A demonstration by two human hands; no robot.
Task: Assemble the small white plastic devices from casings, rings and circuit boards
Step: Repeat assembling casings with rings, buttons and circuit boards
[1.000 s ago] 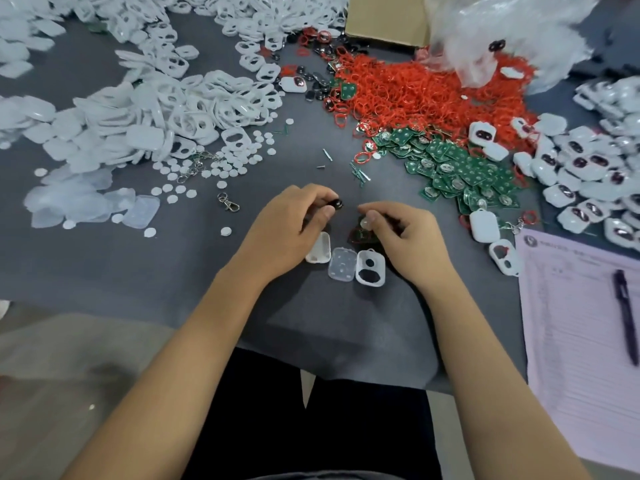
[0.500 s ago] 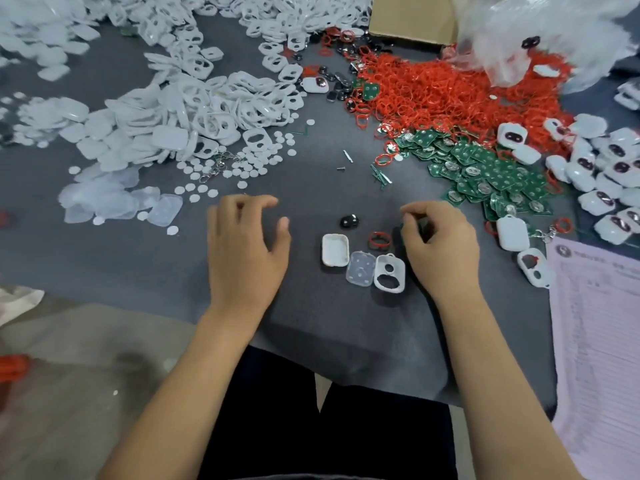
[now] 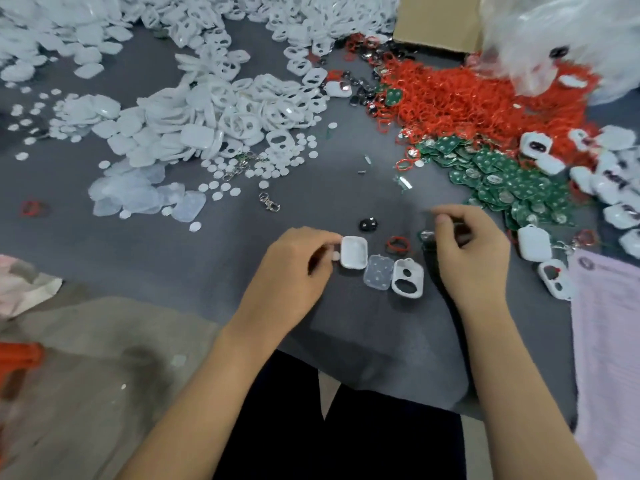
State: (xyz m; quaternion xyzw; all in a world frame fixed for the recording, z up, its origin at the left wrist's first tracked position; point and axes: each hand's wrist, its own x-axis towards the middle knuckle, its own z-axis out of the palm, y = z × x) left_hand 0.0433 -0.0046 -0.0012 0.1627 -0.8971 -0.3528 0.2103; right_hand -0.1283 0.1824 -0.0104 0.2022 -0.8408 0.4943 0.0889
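Observation:
On the grey cloth in front of me lie a white casing back (image 3: pixel 354 252), a clear insert (image 3: pixel 378 271) and a white front casing with two holes (image 3: pixel 408 278), side by side. A red ring (image 3: pixel 397 244) and a black lens piece (image 3: pixel 367 224) sit just behind them. My left hand (image 3: pixel 298 268) pinches a small white disc (image 3: pixel 335 256) at the casing back's left edge. My right hand (image 3: pixel 467 251) is curled round a green circuit board with a silver cell (image 3: pixel 427 235), mostly hidden by the fingers.
White casing parts (image 3: pixel 225 109) and loose discs are heaped at the back left. Behind my right hand lie red rings (image 3: pixel 467 98) and green boards (image 3: pixel 512 188), with finished devices (image 3: pixel 616 188) at the right. A pink paper sheet (image 3: pixel 609 341) lies right; a key clasp (image 3: pixel 269 201) lies left of centre.
My left hand let go of the black piece, swung out left, then came back to the casing back with a small white disc. My right hand shifted right, still holding the board.

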